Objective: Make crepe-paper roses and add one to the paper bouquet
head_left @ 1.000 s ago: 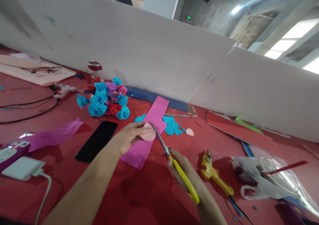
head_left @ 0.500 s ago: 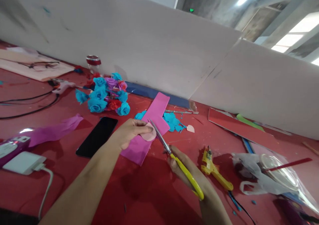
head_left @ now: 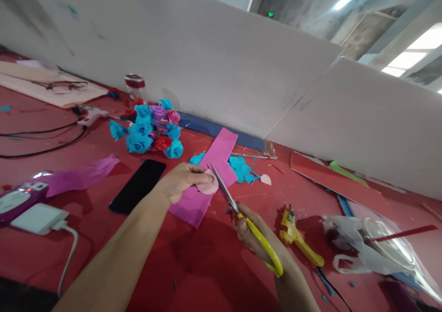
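Note:
My left hand (head_left: 183, 179) pinches a pale pink paper piece with a rounded edge (head_left: 208, 187) between thumb and fingers. From the right, yellow-handled scissors (head_left: 261, 242) reach it, their blades slightly parted at the edge of the piece. My right hand (head_left: 249, 222) is wrapped round the scissors' handles, and its fingers are partly hidden. Below both hands lies folded magenta crepe paper (head_left: 221, 153). Turquoise paper petals (head_left: 241, 169) rest beside it, and another pale pink petal (head_left: 265, 179) lies farther right.
Paper roses (head_left: 140, 128) stand behind a black phone (head_left: 138, 187). To the left are a white charger (head_left: 38, 219) with its cable and a purple power strip (head_left: 24, 199). On the right are a yellow glue gun (head_left: 299, 240) and a plastic bag (head_left: 362, 245). A pale partition (head_left: 207, 59) closes off the back.
The whole view has shifted slightly. The scissors' tips appear a little farther apart at the pale pink piece; both hands keep their hold.

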{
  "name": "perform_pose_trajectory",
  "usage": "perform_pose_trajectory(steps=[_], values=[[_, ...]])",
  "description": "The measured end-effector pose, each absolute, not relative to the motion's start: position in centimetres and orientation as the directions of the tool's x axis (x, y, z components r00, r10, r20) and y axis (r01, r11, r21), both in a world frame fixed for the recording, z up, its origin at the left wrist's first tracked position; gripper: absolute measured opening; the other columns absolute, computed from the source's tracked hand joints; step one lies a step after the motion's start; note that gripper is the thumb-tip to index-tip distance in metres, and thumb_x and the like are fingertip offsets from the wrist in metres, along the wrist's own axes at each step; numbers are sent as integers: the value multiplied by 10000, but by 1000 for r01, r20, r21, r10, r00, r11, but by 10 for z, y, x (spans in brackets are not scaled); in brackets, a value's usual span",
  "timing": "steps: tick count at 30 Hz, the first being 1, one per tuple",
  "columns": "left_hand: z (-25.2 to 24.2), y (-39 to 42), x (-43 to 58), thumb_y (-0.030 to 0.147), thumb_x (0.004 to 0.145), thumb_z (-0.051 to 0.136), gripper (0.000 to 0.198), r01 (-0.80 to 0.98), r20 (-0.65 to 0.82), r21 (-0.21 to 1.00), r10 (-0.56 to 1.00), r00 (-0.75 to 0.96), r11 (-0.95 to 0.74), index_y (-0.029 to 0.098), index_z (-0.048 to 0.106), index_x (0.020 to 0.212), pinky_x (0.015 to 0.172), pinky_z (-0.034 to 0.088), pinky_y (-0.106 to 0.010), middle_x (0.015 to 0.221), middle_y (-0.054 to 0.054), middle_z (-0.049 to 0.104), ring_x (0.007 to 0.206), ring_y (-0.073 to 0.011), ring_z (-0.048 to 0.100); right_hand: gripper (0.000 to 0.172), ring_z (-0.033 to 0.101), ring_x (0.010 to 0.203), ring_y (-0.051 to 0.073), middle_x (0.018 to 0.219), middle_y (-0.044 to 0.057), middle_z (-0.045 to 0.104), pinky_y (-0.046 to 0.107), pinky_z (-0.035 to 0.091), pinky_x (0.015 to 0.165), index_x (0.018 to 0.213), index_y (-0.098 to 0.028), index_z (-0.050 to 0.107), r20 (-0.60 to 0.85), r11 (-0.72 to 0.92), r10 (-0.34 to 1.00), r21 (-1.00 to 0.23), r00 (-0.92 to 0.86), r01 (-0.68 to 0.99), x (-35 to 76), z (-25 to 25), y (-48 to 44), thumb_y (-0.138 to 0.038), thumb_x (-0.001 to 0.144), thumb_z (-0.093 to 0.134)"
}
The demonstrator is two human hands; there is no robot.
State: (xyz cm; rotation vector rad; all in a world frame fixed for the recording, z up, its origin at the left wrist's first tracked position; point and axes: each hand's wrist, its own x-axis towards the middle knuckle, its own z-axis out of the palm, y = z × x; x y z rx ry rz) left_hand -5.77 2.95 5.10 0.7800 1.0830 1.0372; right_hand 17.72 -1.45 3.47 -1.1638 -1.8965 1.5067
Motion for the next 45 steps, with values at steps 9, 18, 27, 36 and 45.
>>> perform_pose_trajectory(steps=[9,18,27,36,45], values=[[49,31,-62,199,547,786,154,-290,-322,888,933,159,356,134,749,682,620,461,-268,688,-81,718,628,-155,622,386,252,500,75,627,-59,323,203,221,450,1023,-194,503,-158,87,787,-929,-597,361,182,23,-8,-551,907,411],[46,33,-63,151,574,762,98,-320,-360,853,908,213,413,129,730,664,579,451,-239,651,-57,709,580,-130,613,357,275,505,80,616,-54,330,203,227,459,952,-184,538,-99,226,815,-853,-570,471,185,21,-4,-523,890,447],[24,45,-72,197,518,789,156,-185,-511,818,835,205,546,107,720,626,556,437,-252,605,-77,696,547,-153,611,346,365,474,88,539,-48,379,205,247,458,707,-187,500,-120,265,856,-733,-502,627,167,29,-8,-491,866,454],[18,51,-86,321,542,795,242,-176,-324,937,940,-108,303,164,748,720,624,461,-254,734,-62,722,692,-162,634,344,580,531,190,566,5,565,252,348,514,1048,-183,556,-135,51,981,-527,-143,848,174,23,1,-466,880,459],[33,32,-41,295,572,812,430,-33,-236,970,966,110,241,167,691,964,717,478,-284,795,-42,710,776,-175,650,291,674,738,317,763,116,701,351,428,599,1063,-244,639,-62,83,995,-10,-83,997,178,35,-9,-368,826,523]])
